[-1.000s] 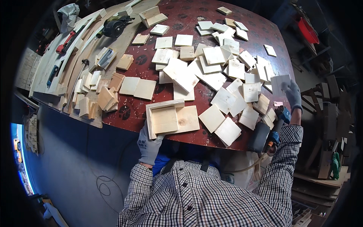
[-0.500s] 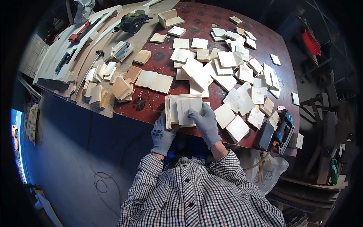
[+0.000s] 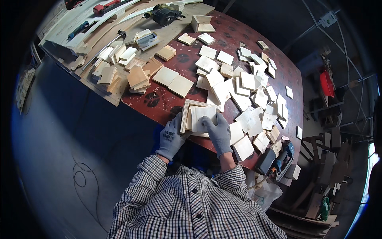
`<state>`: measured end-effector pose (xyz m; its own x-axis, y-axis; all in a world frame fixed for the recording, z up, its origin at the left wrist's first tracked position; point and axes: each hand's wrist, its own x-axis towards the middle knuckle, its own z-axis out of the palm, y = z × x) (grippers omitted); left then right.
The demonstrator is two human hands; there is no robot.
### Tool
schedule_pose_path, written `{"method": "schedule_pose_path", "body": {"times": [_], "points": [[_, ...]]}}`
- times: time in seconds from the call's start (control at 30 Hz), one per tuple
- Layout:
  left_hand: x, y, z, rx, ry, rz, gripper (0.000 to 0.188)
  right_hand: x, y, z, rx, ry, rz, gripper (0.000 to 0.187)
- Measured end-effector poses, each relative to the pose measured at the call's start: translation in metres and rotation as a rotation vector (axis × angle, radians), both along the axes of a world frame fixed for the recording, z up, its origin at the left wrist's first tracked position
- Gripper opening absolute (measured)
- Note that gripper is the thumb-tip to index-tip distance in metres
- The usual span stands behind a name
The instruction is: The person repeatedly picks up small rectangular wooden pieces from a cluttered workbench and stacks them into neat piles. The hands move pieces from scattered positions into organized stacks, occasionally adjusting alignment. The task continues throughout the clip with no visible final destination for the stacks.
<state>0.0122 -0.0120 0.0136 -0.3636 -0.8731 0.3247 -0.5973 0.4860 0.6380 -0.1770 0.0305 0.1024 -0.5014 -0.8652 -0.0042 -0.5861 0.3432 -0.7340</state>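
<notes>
My grey knit gloves point(image 3: 218, 131) look matt; the pale plywood squares point(image 3: 254, 99) at two o'clock are bare and smooth, the red tabletop point(image 3: 167, 101) worn and blotched.

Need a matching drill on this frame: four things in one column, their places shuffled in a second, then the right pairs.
Things:
1. left hand
2. right hand
3. black power tool
4. red bucket

Places:
A. on the far planks at the top of the bench
B. off the bench, at the right
C. flat on the square wooden piece at the near edge
D. at the left side of the shallow wooden frame

Pairs: 1-D, 2-C, 3-A, 4-B
</notes>
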Motion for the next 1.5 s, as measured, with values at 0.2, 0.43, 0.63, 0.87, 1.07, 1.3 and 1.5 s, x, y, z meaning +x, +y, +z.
{"method": "schedule_pose_path", "body": {"times": [0.2,0.43,0.63,0.87,1.07,1.3,1.5], "points": [[0.0,-0.001,0.022,0.039,-0.024,-0.009,0.083,0.007,-0.005,0.001,0.037,0.247,0.025,0.055],[-0.002,-0.002,0.017,0.02,-0.048,-0.008,0.082,0.008,-0.007,0.008,0.15,0.411,0.109,0.057],[-0.003,-0.002,0.019,0.041,-0.064,-0.021,0.08,0.013,-0.011,0.017,0.264,0.421,0.11,0.057],[-0.002,-0.003,0.007,0.012,-0.054,-0.016,0.08,-0.002,-0.004,0.003,0.158,0.308,0.177,0.064],[0.0,-0.001,0.013,0.045,-0.093,-0.04,0.082,0.005,0.023,0.007,0.085,0.45,0.3,0.097],[0.0,-0.003,0.01,0.062,-0.121,-0.045,0.085,-0.005,0.018,0.007,0.0,0.608,0.392,0.077],[-0.002,-0.002,0.008,0.061,-0.091,-0.024,0.088,-0.009,0.021,0.017,-0.016,0.568,0.394,0.061]]}}
